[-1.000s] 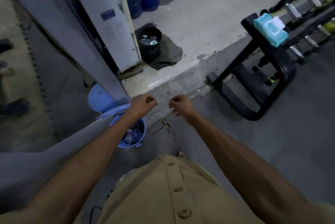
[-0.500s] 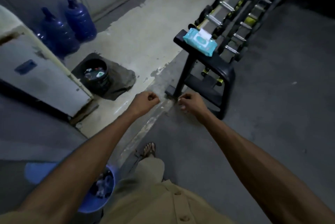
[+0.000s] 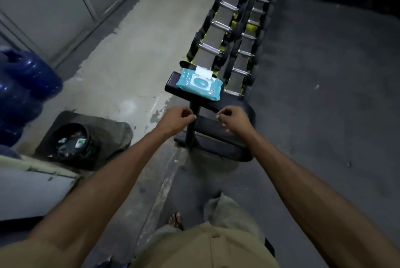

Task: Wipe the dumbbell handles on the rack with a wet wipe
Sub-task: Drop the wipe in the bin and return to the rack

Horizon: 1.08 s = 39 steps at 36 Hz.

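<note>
1. Head view: left hand [image 3: 176, 118] and right hand [image 3: 232, 120] held out in front of the rack end, both w/ fingers curled in, nothing visible in either; clenched, empty as far as I can tell.
2. Wet wipe pack [image 3: 199, 83] lies flat on the black end plate of the rack [image 3: 173, 86], just beyond the hands, white flip lid [image 3: 203, 72] up. No wipe pulled out yet.
3. Dumbbell handles [image 3: 208, 48] run in rows on the rack behind the pack, away from camera; chrome bars between black heads, yellow trim on rails.
4. Handling (judgement): pack is a soft, crinkly plastic pouch, light, prob. slides if tugged. Steady it w/ one hand, pinch the wipe at the lid opening w/ the other. Wipe itself thin, limp, damp. Handles stiff, smooth metal, round; wrap wipe around the bar mid-span; dumbbells heavy, should stay put.
5. Rest: black bin [image 3: 72, 142] w/ trash on floor at left, blue water jugs [image 3: 26, 85] far left, concrete floor [image 3: 134, 55] rough, patchy.
</note>
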Tool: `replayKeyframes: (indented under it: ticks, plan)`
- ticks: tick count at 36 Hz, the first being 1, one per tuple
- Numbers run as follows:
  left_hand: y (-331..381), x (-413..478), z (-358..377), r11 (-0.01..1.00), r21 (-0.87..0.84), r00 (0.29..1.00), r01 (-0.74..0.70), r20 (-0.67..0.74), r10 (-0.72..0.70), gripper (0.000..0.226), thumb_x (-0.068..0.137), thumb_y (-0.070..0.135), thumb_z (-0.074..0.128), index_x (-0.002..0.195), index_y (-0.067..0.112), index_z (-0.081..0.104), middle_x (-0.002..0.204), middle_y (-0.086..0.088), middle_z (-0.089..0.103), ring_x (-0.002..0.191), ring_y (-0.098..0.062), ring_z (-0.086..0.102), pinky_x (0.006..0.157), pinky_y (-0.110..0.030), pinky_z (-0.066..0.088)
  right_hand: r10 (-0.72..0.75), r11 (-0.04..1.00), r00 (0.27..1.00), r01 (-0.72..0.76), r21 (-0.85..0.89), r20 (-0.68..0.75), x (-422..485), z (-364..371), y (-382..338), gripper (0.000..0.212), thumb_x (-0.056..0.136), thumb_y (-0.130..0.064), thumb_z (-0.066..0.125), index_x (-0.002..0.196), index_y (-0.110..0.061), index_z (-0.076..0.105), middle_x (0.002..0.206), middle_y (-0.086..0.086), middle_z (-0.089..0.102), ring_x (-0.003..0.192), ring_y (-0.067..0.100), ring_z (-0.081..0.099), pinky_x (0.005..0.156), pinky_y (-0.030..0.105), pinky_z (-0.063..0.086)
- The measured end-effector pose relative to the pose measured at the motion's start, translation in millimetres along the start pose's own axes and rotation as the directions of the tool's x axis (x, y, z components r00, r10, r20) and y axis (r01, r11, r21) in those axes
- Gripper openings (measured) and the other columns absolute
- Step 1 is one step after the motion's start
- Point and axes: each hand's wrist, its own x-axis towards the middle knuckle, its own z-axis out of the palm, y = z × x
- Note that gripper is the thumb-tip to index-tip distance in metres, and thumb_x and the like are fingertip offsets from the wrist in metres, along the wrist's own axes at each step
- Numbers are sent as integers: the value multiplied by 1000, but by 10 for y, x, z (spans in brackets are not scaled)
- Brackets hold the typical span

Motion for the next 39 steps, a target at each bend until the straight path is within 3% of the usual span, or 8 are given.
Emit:
replayKeyframes:
  ticks: [6, 10, 17, 20, 24, 28, 32, 39]
  plan:
    - [155, 812, 38, 998, 55, 999, -11, -37, 14, 26, 94, 25, 73, 114, 9, 73, 117, -5, 72, 110, -20, 66, 94, -33, 51, -25, 999, 999, 25, -21, 38, 901, -221, -96, 6, 90, -12, 66, 90, -9, 71, 77, 7, 72, 57, 12, 62, 49, 26, 50]
    - [186, 1229, 63, 996, 81, 997, 28, -68, -22, 32, 91, 24, 77, 118, 7, 72, 119, -9, 71, 111, -26, 67, 95, -34, 51, -57, 996, 996, 62, -66, 71, 1468, -318, -134, 7, 87, -10, 66, 88, -5, 71, 78, 10, 73, 64, 18, 66, 62, 39, 57]
    - [224, 1751, 132, 973, 206, 994, 109, -25, -106, 64, 94, 32, 73, 150, 9, 53, 160, -11, 45, 147, -27, 43, 115, -36, 37, -89, 967, 981, 126, -220, 170, 2394, -336, -275, 7, 80, -20, 66, 83, -14, 70, 78, 2, 73, 74, 23, 71, 70, 43, 61]
    - [175, 1880, 195, 950, 292, 991, 114, 33, -129, 73, 94, 36, 70, 158, 10, 43, 169, -11, 31, 154, -27, 32, 122, -36, 31, -109, 937, 978, 162, -311, 179, 2666, -245, -297, 9, 81, -21, 67, 88, -15, 70, 85, 0, 72, 82, 23, 69, 69, 33, 53]
    - [67, 2003, 282, 903, 425, 985, 61, 123, -124, 81, 95, 39, 69, 161, 9, 34, 171, -15, 22, 158, -30, 22, 127, -39, 25, -135, 879, 969, 214, -425, 207, 2958, -113, -308, 34, 86, -29, 68, 117, -15, 67, 114, 3, 70, 103, 24, 64, 80, 35, 51]
    - [-53, 2030, 324, 863, 506, 982, -11, 169, -86, 82, 95, 40, 69, 161, 8, 33, 171, -18, 20, 159, -34, 18, 128, -43, 21, -161, 834, 968, 237, -497, 191, 3157, -39, -355, 40, 79, -29, 62, 118, -18, 64, 116, 8, 66, 106, 31, 63, 70, 32, 44]
    - [-138, 2015, 326, 851, 523, 980, -48, 190, -61, 83, 95, 39, 68, 162, 9, 31, 172, -18, 17, 160, -34, 16, 129, -46, 21, -151, 782, 961, 259, -567, 231, 3272, 15, -397, 51, 85, -27, 67, 133, -15, 54, 132, 13, 58, 119, 35, 56, 87, 41, 49]
    - [-193, 2037, 302, 857, 511, 974, -62, 217, -59, 85, 96, 43, 67, 165, 13, 26, 174, -14, 11, 161, -31, 10, 129, -45, 20, -184, 779, 958, 278, -562, 220, 3355, 136, -431, 44, 85, -27, 66, 125, -13, 57, 122, 16, 58, 111, 36, 55, 84, 43, 52]
